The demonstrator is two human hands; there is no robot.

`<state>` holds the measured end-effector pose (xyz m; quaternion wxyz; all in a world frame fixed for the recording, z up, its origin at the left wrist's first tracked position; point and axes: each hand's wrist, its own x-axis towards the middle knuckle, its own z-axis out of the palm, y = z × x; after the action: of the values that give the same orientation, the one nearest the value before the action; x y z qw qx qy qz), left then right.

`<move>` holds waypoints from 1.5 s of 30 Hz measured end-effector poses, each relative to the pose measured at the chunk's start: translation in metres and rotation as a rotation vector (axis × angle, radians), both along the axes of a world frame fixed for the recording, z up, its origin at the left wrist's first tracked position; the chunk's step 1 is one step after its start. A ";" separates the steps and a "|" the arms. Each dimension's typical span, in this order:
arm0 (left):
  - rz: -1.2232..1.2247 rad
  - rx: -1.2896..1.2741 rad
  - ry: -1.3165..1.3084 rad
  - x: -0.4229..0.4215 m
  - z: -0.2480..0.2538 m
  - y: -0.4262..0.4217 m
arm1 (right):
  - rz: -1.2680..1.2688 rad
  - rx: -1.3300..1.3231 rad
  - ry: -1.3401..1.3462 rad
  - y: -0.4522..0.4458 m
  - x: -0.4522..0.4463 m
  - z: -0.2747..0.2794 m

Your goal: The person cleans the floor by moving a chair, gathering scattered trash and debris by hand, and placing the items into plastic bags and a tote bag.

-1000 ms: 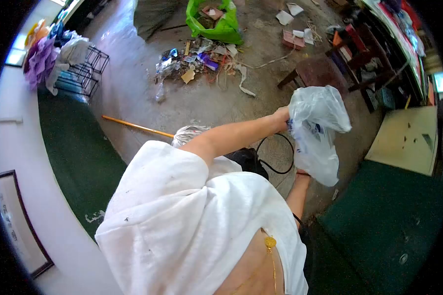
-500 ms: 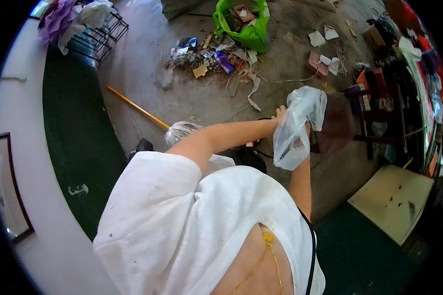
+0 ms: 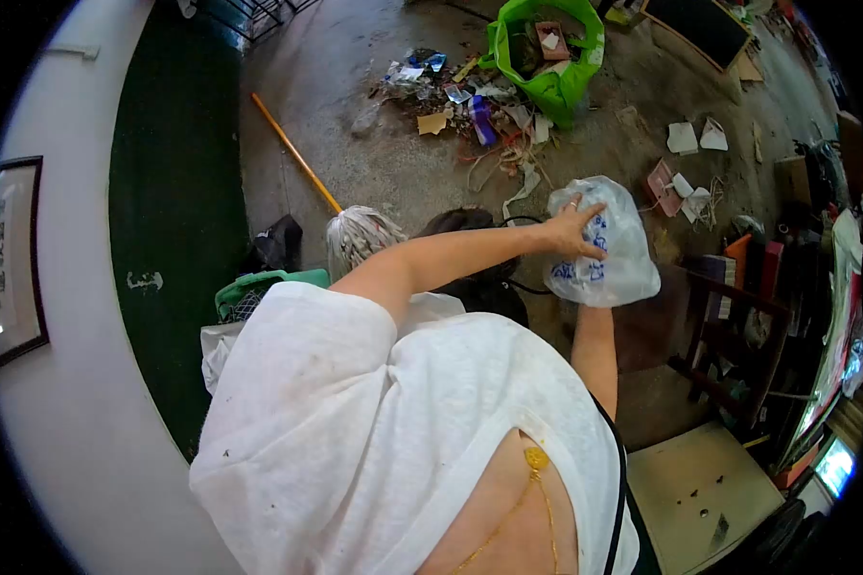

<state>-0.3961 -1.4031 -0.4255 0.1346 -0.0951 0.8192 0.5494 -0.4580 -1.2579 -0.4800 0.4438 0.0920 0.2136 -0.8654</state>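
A translucent white plastic bag (image 3: 631, 251) with blue print is bunched and puffed out at the centre right. My left hand (image 3: 575, 230) lies across its printed side, fingers spread and touching the plastic. A ring shows on one of those fingers. My right forearm (image 3: 594, 350) reaches up to the bag's lower edge. Beyond that edge, the bag covers my right hand, so its grip is hidden; I cannot tell whether it is inside or behind.
Mixed litter (image 3: 465, 101) lies on the floor beside a green bag (image 3: 566, 96) with rubbish in it. A mop (image 3: 360, 240) is on the left, near a green basket (image 3: 249, 287). To the right are a dark wooden chair (image 3: 738, 326), a pale board (image 3: 705, 503) and piled clutter.
The plastic bag has widened, and its blue print now faces me. My left hand has come onto its front with fingers spread. The camera view has shifted, bringing the green basket into sight.
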 end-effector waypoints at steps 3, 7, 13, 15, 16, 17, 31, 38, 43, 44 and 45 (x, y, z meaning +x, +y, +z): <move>0.033 -0.039 -0.020 -0.030 -0.017 -0.034 | 0.039 -0.038 -0.024 -0.039 -0.020 -0.004; 0.139 0.227 -0.080 -0.091 -0.013 -0.123 | 0.079 -0.054 -0.043 -0.116 -0.078 -0.002; 0.818 0.709 0.026 -0.143 -0.022 -0.171 | 0.046 0.024 -0.012 -0.178 -0.130 0.010; 0.584 1.314 -0.283 -0.145 0.003 -0.192 | 0.016 0.073 0.007 -0.190 -0.142 0.014; 0.561 1.376 -0.399 -0.149 -0.005 -0.199 | 0.002 0.106 0.022 -0.194 -0.147 0.016; 0.546 1.377 -0.417 -0.153 -0.013 -0.205 | -0.015 0.143 0.037 -0.198 -0.152 0.019; 0.871 0.657 -0.267 -0.164 -0.052 -0.277 | -0.350 0.896 0.409 -0.151 -0.186 0.085; 0.737 0.783 -0.376 -0.236 -0.077 -0.395 | -0.231 1.171 0.134 -0.102 -0.111 0.055; 0.720 0.238 -0.376 -0.279 -0.060 -0.430 | -0.132 1.479 -0.017 -0.044 -0.038 0.012; 0.692 0.236 -0.375 -0.282 -0.064 -0.425 | -0.102 1.522 -0.082 -0.029 -0.019 0.004; 0.620 0.247 -0.394 -0.281 -0.067 -0.420 | -0.073 1.593 -0.103 -0.008 0.003 -0.014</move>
<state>-0.6774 -1.8229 -0.4925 0.1273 -0.4251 0.6377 0.6296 -0.4554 -1.2662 -0.4945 0.2254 0.4283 0.7436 -0.4614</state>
